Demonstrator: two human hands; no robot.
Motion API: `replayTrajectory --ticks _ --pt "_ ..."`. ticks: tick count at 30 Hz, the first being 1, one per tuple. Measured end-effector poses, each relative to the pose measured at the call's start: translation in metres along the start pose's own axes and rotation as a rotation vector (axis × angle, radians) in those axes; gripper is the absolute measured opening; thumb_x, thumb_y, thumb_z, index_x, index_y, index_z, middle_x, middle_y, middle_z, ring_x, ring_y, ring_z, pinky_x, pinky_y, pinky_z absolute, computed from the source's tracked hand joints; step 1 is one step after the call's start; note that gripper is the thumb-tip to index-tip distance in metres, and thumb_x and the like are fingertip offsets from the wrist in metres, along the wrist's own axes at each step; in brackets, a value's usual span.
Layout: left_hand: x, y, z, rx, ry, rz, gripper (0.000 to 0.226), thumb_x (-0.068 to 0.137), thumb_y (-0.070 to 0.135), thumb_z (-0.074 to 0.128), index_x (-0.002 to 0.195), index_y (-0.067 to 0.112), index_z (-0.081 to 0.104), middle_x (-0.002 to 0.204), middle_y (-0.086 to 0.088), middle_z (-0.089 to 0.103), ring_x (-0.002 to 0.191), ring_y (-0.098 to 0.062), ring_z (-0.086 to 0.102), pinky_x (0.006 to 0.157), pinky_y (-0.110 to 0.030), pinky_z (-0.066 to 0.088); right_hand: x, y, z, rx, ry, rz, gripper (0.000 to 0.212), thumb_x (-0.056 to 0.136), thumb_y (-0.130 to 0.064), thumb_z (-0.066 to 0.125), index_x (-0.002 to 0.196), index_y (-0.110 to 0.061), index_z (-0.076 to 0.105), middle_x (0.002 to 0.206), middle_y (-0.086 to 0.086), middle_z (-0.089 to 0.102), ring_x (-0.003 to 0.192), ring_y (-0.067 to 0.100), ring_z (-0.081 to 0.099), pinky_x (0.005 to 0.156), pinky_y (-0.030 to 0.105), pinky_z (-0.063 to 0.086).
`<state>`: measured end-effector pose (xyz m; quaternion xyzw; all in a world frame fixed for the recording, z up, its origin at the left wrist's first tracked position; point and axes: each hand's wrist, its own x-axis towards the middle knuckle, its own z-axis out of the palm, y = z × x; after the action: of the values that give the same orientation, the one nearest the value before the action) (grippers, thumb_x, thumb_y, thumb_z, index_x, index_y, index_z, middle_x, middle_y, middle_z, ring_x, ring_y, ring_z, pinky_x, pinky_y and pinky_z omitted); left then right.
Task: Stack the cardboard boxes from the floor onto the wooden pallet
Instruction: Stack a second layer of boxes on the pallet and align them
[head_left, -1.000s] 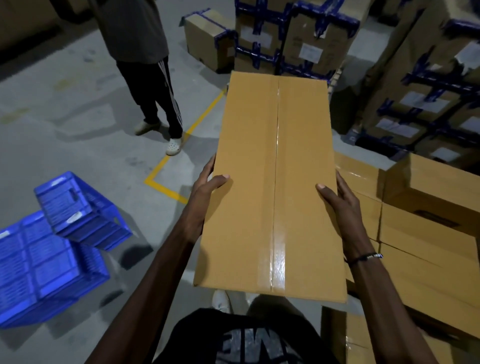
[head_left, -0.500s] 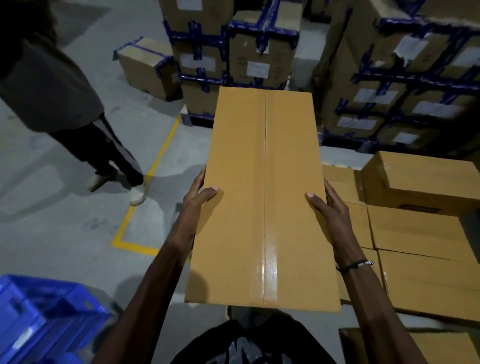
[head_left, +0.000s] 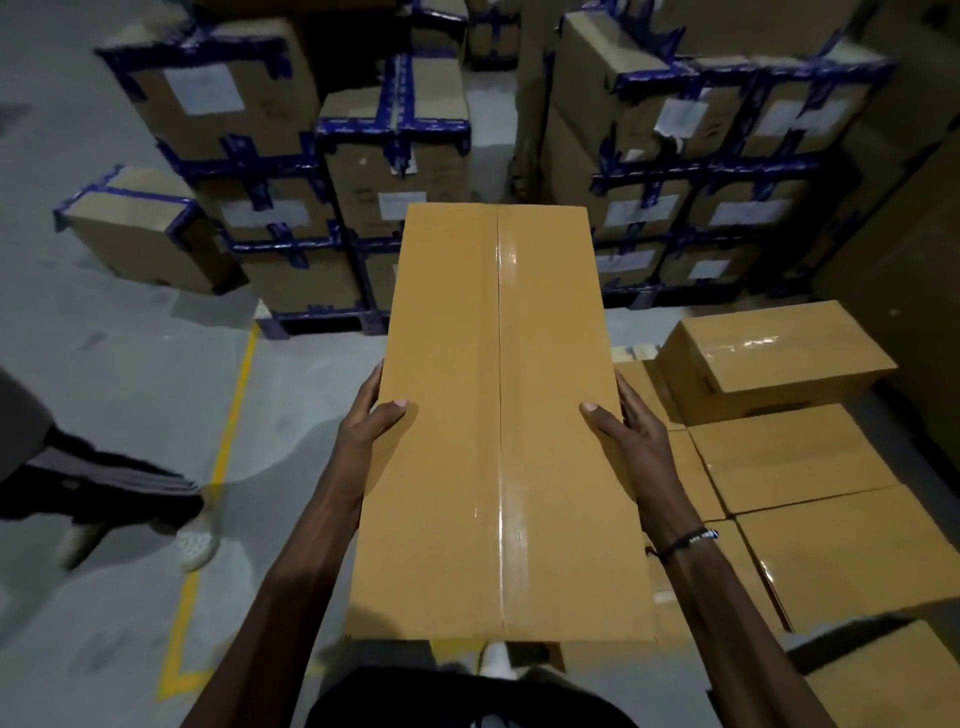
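Observation:
I carry a long tan cardboard box (head_left: 498, 415) with a clear tape seam down its top, held level in front of my chest. My left hand (head_left: 366, 421) grips its left side with the thumb over the top edge. My right hand (head_left: 631, 423) grips the right side the same way; a dark bracelet is on that wrist. Plain tan boxes (head_left: 789, 467) lie stacked low to my right, one more box (head_left: 774, 358) resting on top of them. The pallet under them is hidden.
Tall stacks of boxes bound in blue tape (head_left: 384, 171) stand ahead and to the right (head_left: 717, 171). A single blue-taped box (head_left: 140, 228) sits on the floor at left. Another person's legs and white shoe (head_left: 197, 540) are at the left edge, beside a yellow floor line (head_left: 228, 441).
My view has turned right and moved forward: the blue crates left the frame, the other person slid to the left edge, the taped stacks came closer. Both hands kept their hold on the box.

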<state>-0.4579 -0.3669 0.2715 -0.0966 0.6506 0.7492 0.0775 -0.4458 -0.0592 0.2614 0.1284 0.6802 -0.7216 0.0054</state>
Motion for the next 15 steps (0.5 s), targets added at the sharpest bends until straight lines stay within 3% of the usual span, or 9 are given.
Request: replayTrajectory --ticks 3,9,11,13,15 --pt "0.053 0.007 -0.005 -0.019 -0.089 -0.031 0.059 0.09 0.032 0.064 0.147 0.041 0.054 0.138 0.003 0.068 0.121 -0.029 0.068 0.094 -0.049 0.057 0.026 0.0 0.014 0.019 0.089 -0.005 0.065 0.09 -0.024 0.077 0.15 -0.033 0.051 0.137 -0.024 0.062 0.131 -0.002 0.054 0.108 0.027 0.046" --pt "0.172 0.029 -0.02 -0.001 -0.287 -0.086 0.063 0.088 0.031 0.065 0.149 0.039 0.052 0.14 0.001 0.067 0.122 -0.032 0.068 0.099 -0.055 0.055 0.08 -0.002 0.057 0.012 0.261 -0.047 0.056 0.096 -0.012 0.068 0.147 -0.028 0.051 0.124 -0.033 0.066 0.118 -0.012 0.059 0.087 0.007 0.049" --pt "0.21 0.038 -0.026 0.015 -0.358 -0.098 0.065 0.088 0.031 0.067 0.15 0.041 0.051 0.141 0.001 0.066 0.121 -0.032 0.068 0.099 -0.056 0.055 0.096 -0.001 0.073 0.023 0.33 -0.053 0.057 0.096 -0.013 0.068 0.148 -0.027 0.051 0.125 -0.028 0.068 0.12 -0.005 0.061 0.087 0.011 0.051" --pt "0.246 0.048 -0.031 0.018 -0.416 -0.124 0.067 0.087 0.032 0.069 0.151 0.042 0.05 0.14 0.002 0.067 0.12 -0.031 0.069 0.095 -0.054 0.057 0.108 -0.003 0.091 0.024 0.374 -0.059 0.056 0.096 -0.017 0.068 0.148 -0.031 0.052 0.132 -0.02 0.067 0.125 0.005 0.061 0.095 0.022 0.054" --pt "0.275 0.057 -0.031 0.048 -0.484 -0.153 0.066 0.091 0.029 0.072 0.152 0.042 0.049 0.139 0.002 0.068 0.117 -0.028 0.071 0.087 -0.046 0.061 0.114 -0.004 0.107 0.066 0.421 -0.045 0.056 0.097 -0.018 0.067 0.15 -0.03 0.05 0.139 -0.011 0.065 0.129 0.012 0.061 0.099 0.031 0.054"
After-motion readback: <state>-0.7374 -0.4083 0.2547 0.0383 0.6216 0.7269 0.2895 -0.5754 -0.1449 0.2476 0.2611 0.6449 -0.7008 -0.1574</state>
